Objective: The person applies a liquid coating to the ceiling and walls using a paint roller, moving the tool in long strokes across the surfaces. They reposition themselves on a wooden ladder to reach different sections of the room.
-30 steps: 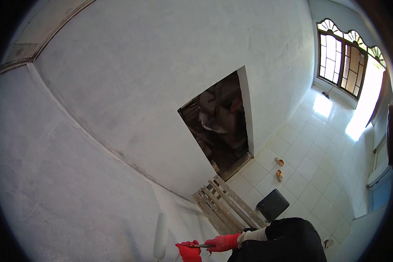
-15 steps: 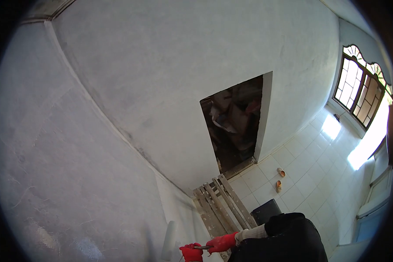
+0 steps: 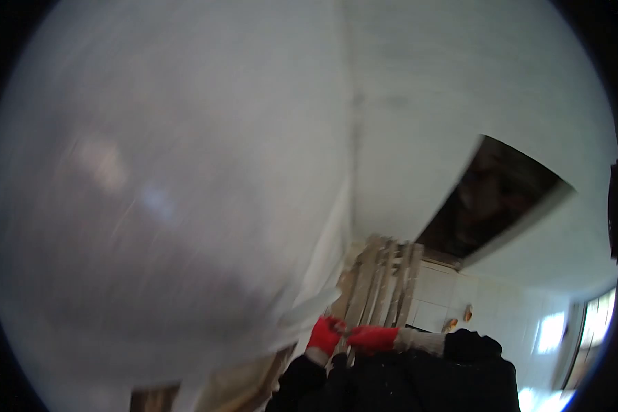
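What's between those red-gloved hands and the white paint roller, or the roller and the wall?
Nothing visible does. Left hand and right hand sit together just below the white paint roller, close by the grey plastered wall; blur hides detail.

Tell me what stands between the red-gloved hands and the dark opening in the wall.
In the blurred head view, wooden slats stand between the left hand, the right hand and the dark opening.

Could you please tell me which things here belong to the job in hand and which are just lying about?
In use: roller (blurred), held in left hand and right hand; wall.
Lying about: planks, slippers.
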A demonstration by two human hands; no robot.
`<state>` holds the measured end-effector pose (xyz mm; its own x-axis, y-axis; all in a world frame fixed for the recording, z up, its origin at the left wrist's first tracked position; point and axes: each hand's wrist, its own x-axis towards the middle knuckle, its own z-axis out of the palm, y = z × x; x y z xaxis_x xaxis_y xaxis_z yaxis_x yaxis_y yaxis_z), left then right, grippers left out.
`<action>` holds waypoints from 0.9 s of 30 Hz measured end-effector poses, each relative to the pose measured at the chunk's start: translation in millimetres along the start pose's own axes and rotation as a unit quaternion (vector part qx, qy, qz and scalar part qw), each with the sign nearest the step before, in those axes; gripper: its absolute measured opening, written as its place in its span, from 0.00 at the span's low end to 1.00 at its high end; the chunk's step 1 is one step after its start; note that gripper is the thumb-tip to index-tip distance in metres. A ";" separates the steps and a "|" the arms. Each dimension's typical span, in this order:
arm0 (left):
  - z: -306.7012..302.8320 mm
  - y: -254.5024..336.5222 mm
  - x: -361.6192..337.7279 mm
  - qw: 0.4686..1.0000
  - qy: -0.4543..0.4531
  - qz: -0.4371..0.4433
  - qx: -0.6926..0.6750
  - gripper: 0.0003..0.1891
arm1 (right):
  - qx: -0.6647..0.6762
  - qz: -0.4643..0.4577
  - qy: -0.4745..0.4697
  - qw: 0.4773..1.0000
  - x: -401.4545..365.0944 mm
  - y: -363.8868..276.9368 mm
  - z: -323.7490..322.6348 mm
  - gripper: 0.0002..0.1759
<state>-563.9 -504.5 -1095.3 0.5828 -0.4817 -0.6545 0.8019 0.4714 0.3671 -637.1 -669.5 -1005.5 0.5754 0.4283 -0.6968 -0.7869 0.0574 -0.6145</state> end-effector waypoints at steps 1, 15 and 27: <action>7.8 4.7 -16.8 0.990 -0.031 -0.085 -0.104 0.18 | -0.011 0.009 0.017 1.000 -7.5 -6.9 7.8 0.15; -94.9 -4.3 -185.8 0.978 0.157 0.127 -0.044 0.24 | -0.187 0.066 0.021 0.980 87.0 71.8 64.9 0.10; -143.3 -24.5 -266.2 0.951 0.212 0.160 -0.157 0.20 | -0.286 0.071 0.073 0.953 200.6 122.6 103.3 0.18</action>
<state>-757.5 -281.9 -1024.8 0.6317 0.0324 -0.7745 0.4756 0.7728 0.4203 -641.2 -483.4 -1182.5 0.5302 0.2628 -0.8061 -0.6326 -0.5104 -0.5825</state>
